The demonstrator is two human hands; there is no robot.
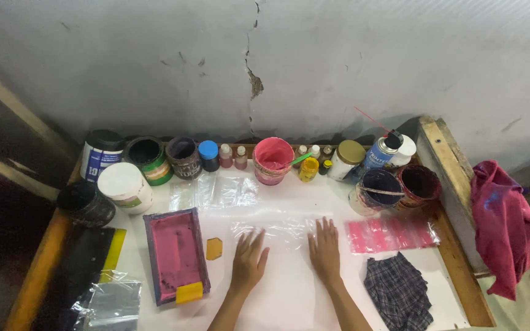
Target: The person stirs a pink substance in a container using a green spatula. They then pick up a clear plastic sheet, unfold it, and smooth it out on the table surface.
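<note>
Two hands: both lie flat, fingers spread, holding nothing.
Left hand (248, 259): palm down on the clear plastic sheet (277, 230), near the small yellow scraper (214, 248).
Right hand (326, 247): pressed on the same sheet, just beside the pink plastic bag (391, 233).
Sheet: spread on the white table (289, 300), below the pink paint pot (272, 160).
Tray: the pink ink tray (175, 252) lies left of the hands.

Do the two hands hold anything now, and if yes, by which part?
Nothing is gripped. The left hand and the right hand lie flat, fingers spread, pressing on a clear plastic sheet on the white table.
</note>
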